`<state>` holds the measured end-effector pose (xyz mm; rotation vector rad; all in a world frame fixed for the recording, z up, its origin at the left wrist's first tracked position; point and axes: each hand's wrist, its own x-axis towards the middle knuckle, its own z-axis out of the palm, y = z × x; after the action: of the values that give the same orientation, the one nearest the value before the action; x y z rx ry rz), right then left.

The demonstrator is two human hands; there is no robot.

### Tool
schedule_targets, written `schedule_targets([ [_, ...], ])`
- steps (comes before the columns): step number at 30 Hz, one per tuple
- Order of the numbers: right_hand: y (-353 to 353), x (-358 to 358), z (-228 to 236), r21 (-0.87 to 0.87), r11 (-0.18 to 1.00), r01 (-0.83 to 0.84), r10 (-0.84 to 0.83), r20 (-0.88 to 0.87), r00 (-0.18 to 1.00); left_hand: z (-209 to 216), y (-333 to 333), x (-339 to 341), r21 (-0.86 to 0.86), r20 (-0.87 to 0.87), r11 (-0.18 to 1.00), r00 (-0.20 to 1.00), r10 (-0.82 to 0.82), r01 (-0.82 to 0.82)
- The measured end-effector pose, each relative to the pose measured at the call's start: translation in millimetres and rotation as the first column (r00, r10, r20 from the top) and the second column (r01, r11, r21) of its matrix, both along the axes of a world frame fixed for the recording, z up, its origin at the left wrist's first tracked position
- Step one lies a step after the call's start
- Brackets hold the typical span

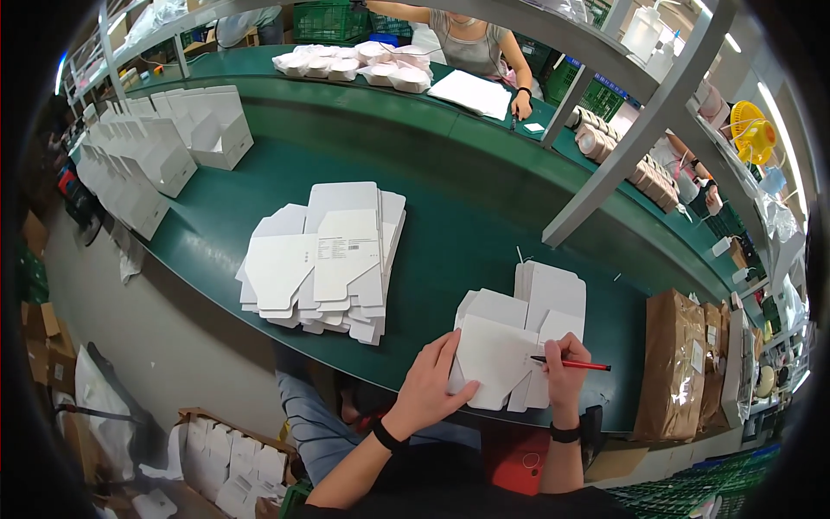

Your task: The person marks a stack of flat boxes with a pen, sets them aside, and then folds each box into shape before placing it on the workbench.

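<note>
My right hand (566,372) pinches a red pen (584,364), its dark tip at the face of a flat white carton (494,356). My left hand (430,381) rests on the carton's left side, thumb spread from the stretched fingers, steadying it. This carton lies on top of a small stack of folded-flat white cartons (556,290) near the bench's front edge. To the left stands a taller pile of flat cartons (346,255), the top one printed with small text.
Opened white boxes (220,130) stand in rows at the far left of the green bench (450,208). Brown wrapped packages (670,363) stand on the right. A grey metal post (596,164) rises from the back edge. Across it, a co-worker's hand (521,105) rests by white sheets.
</note>
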<state>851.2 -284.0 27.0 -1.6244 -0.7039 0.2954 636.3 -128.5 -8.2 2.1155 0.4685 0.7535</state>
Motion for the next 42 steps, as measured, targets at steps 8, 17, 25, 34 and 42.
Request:
schedule_targets([
  [8,5,-1,2,-0.015,1.0,-0.014,0.014,0.006,1.0,-5,1,0,0.011,0.037,1.0,0.999,0.026,-0.026],
  [17,3,-1,-2,0.008,1.0,-0.019,0.019,0.064,0.998,-11,-9,-4,0.021,0.069,0.999,0.997,0.046,-0.047],
  [25,8,-1,4,0.012,1.0,0.0,-0.001,0.033,0.999,-15,-7,-1,0.038,0.106,0.997,0.993,0.058,-0.062],
  [34,11,0,4,-0.003,1.0,-0.016,0.016,0.027,1.0,-18,-5,-1,0.054,0.115,0.996,0.991,0.068,-0.075],
  [42,5,1,2,0.006,1.0,-0.025,0.025,0.032,0.999,-14,-9,-2,0.021,0.108,0.997,0.992,0.069,-0.072],
])
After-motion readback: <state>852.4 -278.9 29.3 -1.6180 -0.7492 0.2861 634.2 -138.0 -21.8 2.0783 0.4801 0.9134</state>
